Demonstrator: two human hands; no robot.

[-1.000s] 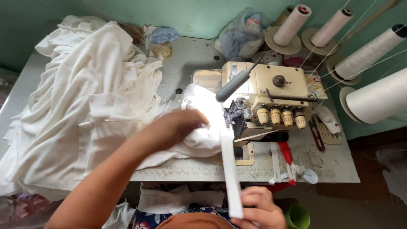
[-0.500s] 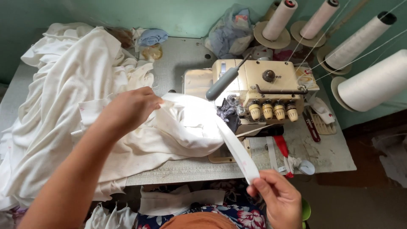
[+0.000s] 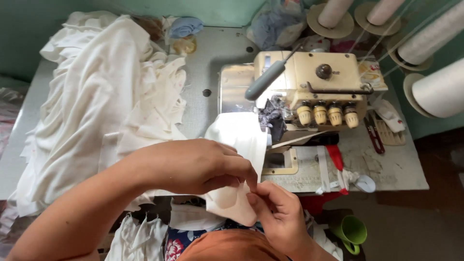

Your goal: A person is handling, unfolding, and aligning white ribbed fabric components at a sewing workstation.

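Head view: white fabric piece (image 3: 235,200) pinched between left hand (image 3: 193,166) and right hand (image 3: 278,217).

A grey tabletop (image 3: 212,58) carries the lot. A big heap of white cloth (image 3: 96,106) covers its left half. A cream sewing machine (image 3: 309,92) stands right of centre. Behind it lie a blue-grey rag bundle (image 3: 275,26) and thread cones (image 3: 435,63). Red snips (image 3: 374,133) lie right of the machine, white tape (image 3: 360,182) near the front edge
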